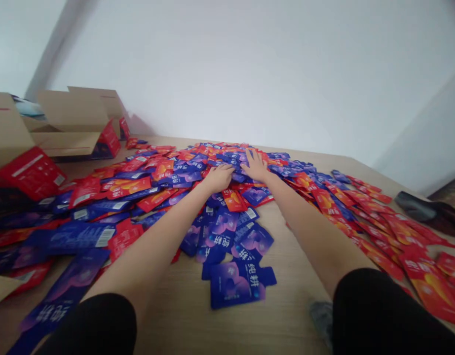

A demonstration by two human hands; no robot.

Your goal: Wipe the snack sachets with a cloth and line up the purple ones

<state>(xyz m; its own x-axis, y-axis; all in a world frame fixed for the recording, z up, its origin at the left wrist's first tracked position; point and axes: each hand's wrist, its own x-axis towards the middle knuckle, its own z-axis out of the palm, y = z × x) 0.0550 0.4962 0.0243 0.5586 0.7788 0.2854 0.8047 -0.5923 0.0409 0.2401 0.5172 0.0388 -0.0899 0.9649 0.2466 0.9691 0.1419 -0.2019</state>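
A wide heap of flat printed packets, some blue-purple point(237, 283) and some red-orange point(233, 199), spreads over the table. Both my arms reach forward to the far middle of it. My left hand point(220, 178) rests on the heap with its fingers bent and close together; what lies under the fingertips is hidden. Just right of it, my right hand point(254, 166) lies palm down on blue packets with its fingers spread. A strip of overlapping blue packets runs from the hands toward me.
Open cardboard boxes point(70, 111) stand at the left, with red packets leaning at their edges. More red packets point(427, 276) lie along the right side. A dark object point(416, 207) sits at the right table edge. Behind the table point(286, 301) rises a white wall point(257, 74).
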